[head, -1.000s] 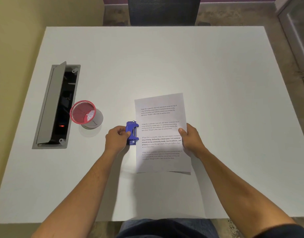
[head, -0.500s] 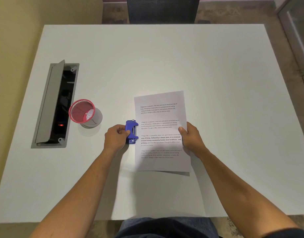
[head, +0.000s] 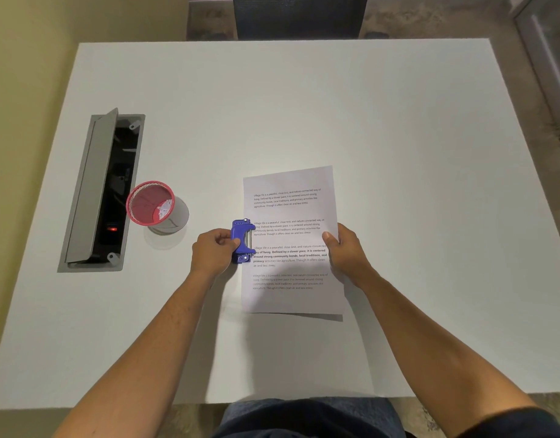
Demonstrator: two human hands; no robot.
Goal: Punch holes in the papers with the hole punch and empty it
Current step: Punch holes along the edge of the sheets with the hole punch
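Note:
A small blue hole punch (head: pixel 242 241) sits at the left edge of a printed sheet of paper (head: pixel 291 213), its jaw over the paper's margin. My left hand (head: pixel 213 250) grips the punch from the left. My right hand (head: pixel 346 251) holds the paper's right edge, thumb on top. The sheet lies in the middle of the white table (head: pixel 304 105), its near edge lifted slightly above the surface.
A red mesh cup (head: pixel 150 202) with white paper bits inside stands left of the punch. Further left an open grey cable hatch (head: pixel 98 191) is set into the table. A dark chair (head: pixel 299 15) stands at the far side.
The paper and punch sit slightly closer together; the sheet's left margin now lies in the punch's jaw. Both hands keep their grips and have barely moved.

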